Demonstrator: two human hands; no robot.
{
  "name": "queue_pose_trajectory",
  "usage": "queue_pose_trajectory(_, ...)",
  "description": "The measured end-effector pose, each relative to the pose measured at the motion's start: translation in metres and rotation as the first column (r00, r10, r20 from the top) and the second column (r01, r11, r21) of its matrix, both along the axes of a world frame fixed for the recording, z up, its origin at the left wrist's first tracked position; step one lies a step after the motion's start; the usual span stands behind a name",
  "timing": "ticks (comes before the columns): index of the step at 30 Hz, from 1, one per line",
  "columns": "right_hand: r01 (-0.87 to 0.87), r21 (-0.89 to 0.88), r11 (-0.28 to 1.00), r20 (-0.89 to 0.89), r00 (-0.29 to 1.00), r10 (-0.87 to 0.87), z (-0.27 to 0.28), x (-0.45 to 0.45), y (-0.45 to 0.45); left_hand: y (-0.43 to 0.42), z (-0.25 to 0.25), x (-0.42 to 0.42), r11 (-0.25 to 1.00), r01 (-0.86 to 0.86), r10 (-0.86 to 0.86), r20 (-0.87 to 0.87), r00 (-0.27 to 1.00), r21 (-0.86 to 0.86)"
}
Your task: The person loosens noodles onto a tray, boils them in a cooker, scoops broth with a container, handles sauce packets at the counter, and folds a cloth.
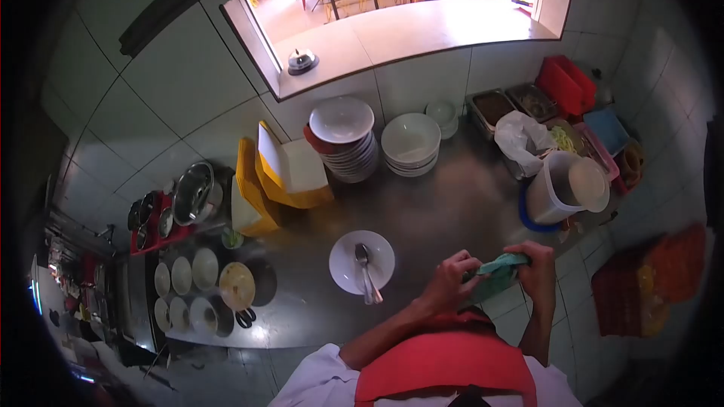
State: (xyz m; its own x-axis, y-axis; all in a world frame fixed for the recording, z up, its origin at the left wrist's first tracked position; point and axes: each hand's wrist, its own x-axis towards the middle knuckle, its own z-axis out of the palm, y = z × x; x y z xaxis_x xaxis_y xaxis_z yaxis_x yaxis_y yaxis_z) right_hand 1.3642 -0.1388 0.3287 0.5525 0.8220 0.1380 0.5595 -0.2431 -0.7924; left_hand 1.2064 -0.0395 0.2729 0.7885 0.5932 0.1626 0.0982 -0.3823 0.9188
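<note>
A thin, crumpled green cloth (496, 277) is stretched between my two hands in front of my red apron. My left hand (452, 279) is closed on one end of it. Its other end is gripped by my right hand (537, 265), with the fingers bent over the top edge. Left of my hands, a white bowl (343, 252) sits on the metal counter (302, 309). A spoon (363, 258) and another piece of cutlery, partly hidden, lie in the bowl with their handles over its near rim.
Stacked plates (354, 162) and bowls (411, 139) line the back, beside yellow-and-white boxes (290, 169). Small bowls (181, 276) and a pan (238, 286) stand left. A clear tub (550, 188) and food trays (494, 108) are right; orange crates (618, 298) stand lower right.
</note>
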Motion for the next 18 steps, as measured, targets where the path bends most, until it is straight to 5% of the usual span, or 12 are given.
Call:
queue_pose_trajectory(6,-0.128,0.141,0.982,0.087,0.989,0.116,-0.013,0.055,-0.021,-0.02,0.0,0.032,0.885,-0.164,0.181,0.003,0.983,0.436)
queue_pose_trajectory(9,-0.127,0.142,0.982,0.087,0.989,0.115,-0.023,0.077,-0.031,-0.025,0.006,0.046,0.843,-0.223,0.267,-0.021,0.963,0.49)
queue_pose_trajectory(18,-0.121,0.201,0.972,-0.102,0.984,0.144,-0.033,0.124,-0.024,-0.018,-0.001,0.041,0.858,-0.456,0.463,0.025,0.886,0.238)
